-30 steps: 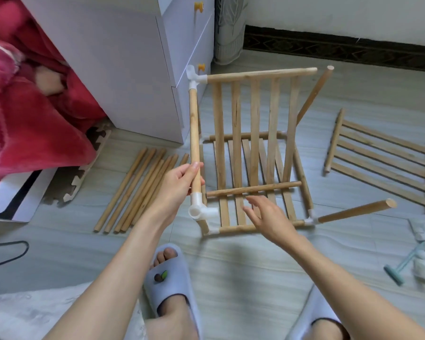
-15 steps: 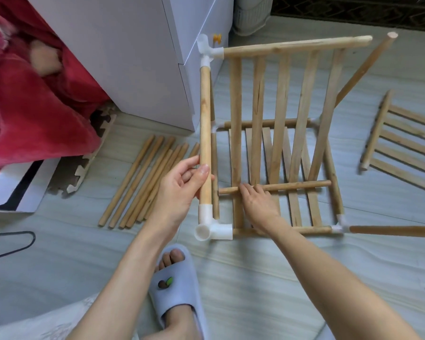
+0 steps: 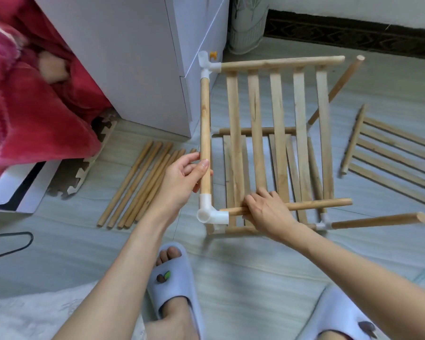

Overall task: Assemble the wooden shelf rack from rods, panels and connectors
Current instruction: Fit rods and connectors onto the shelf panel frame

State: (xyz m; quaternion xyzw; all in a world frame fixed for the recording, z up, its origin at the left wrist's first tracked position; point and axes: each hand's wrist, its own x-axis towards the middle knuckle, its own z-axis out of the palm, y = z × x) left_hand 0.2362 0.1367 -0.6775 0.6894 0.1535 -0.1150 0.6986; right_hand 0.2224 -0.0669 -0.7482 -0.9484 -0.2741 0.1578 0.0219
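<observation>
A partly built wooden rack stands on the floor. My left hand (image 3: 182,179) grips its upright rod (image 3: 205,123), just above a white corner connector (image 3: 210,213). A second white connector (image 3: 206,63) caps the rod's top and joins the slatted panel (image 3: 277,123). My right hand (image 3: 268,212) grips the panel's near rail (image 3: 317,204), whose left end sits at the lower connector's mouth. A lower slatted panel (image 3: 245,153) lies beneath on the floor.
Several loose rods (image 3: 142,185) lie left of the rack. Another slatted panel (image 3: 393,153) lies at the right. A white cabinet (image 3: 138,57) stands behind, with a red blanket (image 3: 35,106) to its left. My slippered feet (image 3: 172,278) are below.
My right hand has closed around the near rail and slid its end leftward to the lower connector. The raised panel has dropped a little in the view.
</observation>
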